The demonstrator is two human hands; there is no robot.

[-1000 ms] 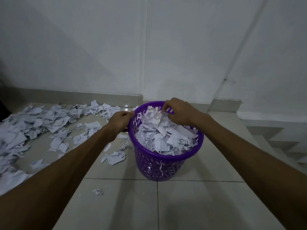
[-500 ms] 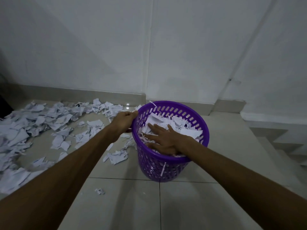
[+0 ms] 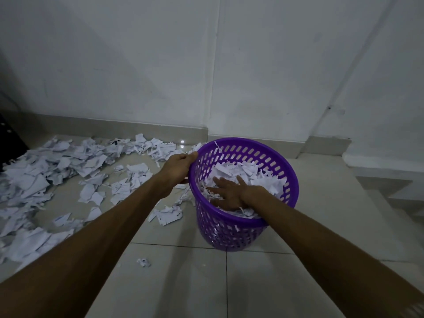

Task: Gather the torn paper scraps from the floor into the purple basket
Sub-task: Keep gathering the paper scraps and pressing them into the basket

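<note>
The purple basket (image 3: 273,157) stands on the tiled floor near the wall, its perforated wall tilted slightly toward me. White torn paper scraps (image 3: 252,173) fill it well below the rim. My right hand (image 3: 229,191) lies flat inside, fingers spread, pressing down on the scraps. My left hand (image 3: 180,167) grips the basket's left rim. A large spread of torn paper scraps (image 3: 57,171) covers the floor to the left, and a small clump (image 3: 168,214) lies right beside the basket.
One stray scrap (image 3: 144,262) lies on the tile in front. The white wall and its skirting (image 3: 137,128) run close behind the basket. A dark object (image 3: 9,138) sits at the far left edge. Steps (image 3: 390,187) drop away at right.
My right hand went from holding scraps above the heaped basket to pressing them flat; the pile has sunk deeper inside. My left hand stays on the rim.
</note>
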